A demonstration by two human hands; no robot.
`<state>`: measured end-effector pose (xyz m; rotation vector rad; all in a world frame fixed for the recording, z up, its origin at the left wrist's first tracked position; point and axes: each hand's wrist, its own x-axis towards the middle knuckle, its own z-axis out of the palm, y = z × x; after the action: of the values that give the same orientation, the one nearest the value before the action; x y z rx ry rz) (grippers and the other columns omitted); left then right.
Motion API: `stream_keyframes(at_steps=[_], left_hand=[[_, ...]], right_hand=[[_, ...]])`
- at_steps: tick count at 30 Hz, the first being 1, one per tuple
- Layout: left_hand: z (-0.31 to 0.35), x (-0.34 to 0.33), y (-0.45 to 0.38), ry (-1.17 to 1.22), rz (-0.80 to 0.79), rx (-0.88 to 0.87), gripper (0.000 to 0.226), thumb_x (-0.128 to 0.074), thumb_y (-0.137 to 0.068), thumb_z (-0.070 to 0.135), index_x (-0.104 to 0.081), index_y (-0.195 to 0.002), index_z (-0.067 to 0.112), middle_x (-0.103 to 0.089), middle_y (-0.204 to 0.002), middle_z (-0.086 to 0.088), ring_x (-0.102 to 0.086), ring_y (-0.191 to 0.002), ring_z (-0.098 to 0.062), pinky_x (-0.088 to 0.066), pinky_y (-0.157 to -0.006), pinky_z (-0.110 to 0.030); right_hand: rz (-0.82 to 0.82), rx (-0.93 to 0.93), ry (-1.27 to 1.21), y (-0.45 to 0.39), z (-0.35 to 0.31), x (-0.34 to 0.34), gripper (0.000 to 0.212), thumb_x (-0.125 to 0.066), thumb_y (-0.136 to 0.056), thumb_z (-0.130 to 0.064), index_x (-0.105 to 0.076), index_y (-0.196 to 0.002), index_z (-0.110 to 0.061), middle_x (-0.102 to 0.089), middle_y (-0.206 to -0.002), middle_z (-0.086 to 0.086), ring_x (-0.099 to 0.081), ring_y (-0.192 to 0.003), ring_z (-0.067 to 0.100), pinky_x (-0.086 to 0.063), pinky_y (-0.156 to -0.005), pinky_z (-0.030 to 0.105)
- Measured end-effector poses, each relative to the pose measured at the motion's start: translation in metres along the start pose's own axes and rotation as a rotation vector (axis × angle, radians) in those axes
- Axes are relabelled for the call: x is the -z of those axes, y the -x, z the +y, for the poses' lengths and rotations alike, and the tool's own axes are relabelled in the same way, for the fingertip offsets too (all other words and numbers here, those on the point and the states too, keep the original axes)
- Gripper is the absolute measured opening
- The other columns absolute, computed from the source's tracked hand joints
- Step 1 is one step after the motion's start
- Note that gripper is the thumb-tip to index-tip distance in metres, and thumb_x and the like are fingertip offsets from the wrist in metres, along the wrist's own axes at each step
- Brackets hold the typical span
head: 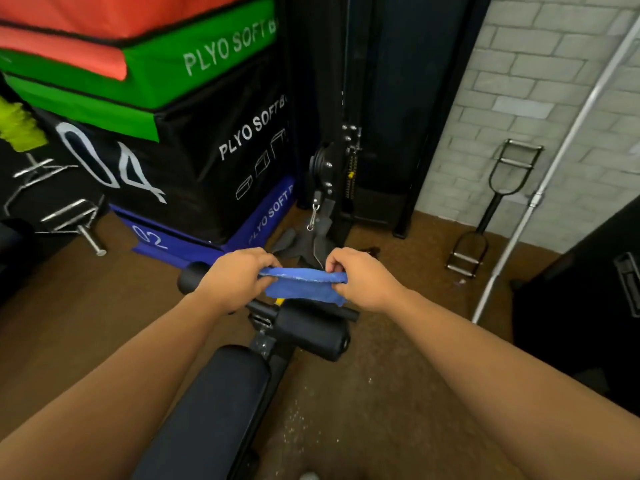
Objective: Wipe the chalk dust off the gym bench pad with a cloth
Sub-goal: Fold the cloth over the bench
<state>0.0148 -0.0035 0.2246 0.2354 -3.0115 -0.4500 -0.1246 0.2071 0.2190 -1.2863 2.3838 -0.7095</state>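
A blue cloth (302, 285) hangs folded between both hands, above the far end of the bench. My left hand (232, 279) pinches its left edge and my right hand (360, 278) pinches its right edge, both with curled fingers. The black bench pad (211, 410) runs from the bottom centre away from me, partly hidden by my left forearm. Black foam leg rollers (313, 332) sit beyond the pad, just under the cloth. White specks lie on the floor (298, 420) right of the pad.
Stacked plyo boxes (194, 133) in red, green, black and blue stand at the back left. A cable machine column (332, 174) rises behind the bench. A barbell (540, 188) leans on the white brick wall beside a black handle attachment (491, 209). Metal bar attachments (65, 216) lie at left.
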Motion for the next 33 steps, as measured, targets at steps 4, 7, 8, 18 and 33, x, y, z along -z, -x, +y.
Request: stream_keyframes(at_steps=[4,7,8,18,33], left_hand=[[-0.024,-0.043,-0.015,-0.042,0.017,-0.004,0.017,-0.057,-0.090,0.025,-0.063,-0.106,0.028,-0.067,-0.101,0.005,-0.061,-0.090,-0.021,-0.032,-0.066,-0.030],[-0.037,-0.077,-0.027,0.065,-0.022,0.050,0.021,-0.054,-0.089,0.015,-0.062,-0.106,0.024,-0.066,-0.099,0.002,-0.060,-0.086,-0.022,-0.040,-0.067,-0.031],[-0.041,-0.088,-0.031,0.131,-0.029,0.063,0.022,-0.054,-0.088,0.010,-0.062,-0.105,0.021,-0.065,-0.098,0.000,-0.060,-0.085,-0.022,-0.043,-0.070,-0.032],[-0.084,-0.194,-0.035,0.376,0.066,0.020,0.026,-0.066,-0.079,-0.007,-0.067,-0.101,0.005,-0.067,-0.107,-0.010,-0.063,-0.099,-0.022,-0.046,-0.089,-0.026],[-0.096,-0.257,0.022,0.095,0.002,-0.019,0.034,-0.076,-0.073,0.003,-0.069,-0.103,0.018,-0.061,-0.129,0.000,-0.063,-0.109,-0.022,-0.058,-0.069,-0.036]], right_hand=[[0.050,-0.123,0.077,-0.014,0.024,-0.037,0.025,-0.066,-0.079,-0.013,-0.055,-0.099,-0.024,-0.056,-0.096,-0.003,-0.055,-0.083,0.017,-0.051,-0.076,0.039],[0.057,-0.197,0.065,-0.026,0.040,-0.068,0.022,-0.063,-0.083,-0.012,-0.060,-0.102,-0.022,-0.053,-0.103,0.000,-0.056,-0.086,0.019,-0.052,-0.080,0.040],[0.066,-0.218,0.044,-0.029,0.045,-0.077,0.021,-0.062,-0.084,-0.010,-0.060,-0.102,-0.021,-0.051,-0.104,0.001,-0.056,-0.086,0.020,-0.052,-0.081,0.040],[0.150,-0.233,0.072,-0.040,0.096,-0.159,0.022,-0.058,-0.085,-0.003,-0.057,-0.106,-0.011,-0.046,-0.111,0.006,-0.056,-0.094,0.027,-0.049,-0.080,0.039],[0.041,-0.155,0.349,0.006,0.110,-0.236,0.036,-0.077,-0.063,-0.019,-0.062,-0.096,-0.023,-0.052,-0.090,0.001,-0.052,-0.086,0.026,-0.044,-0.068,0.038]])
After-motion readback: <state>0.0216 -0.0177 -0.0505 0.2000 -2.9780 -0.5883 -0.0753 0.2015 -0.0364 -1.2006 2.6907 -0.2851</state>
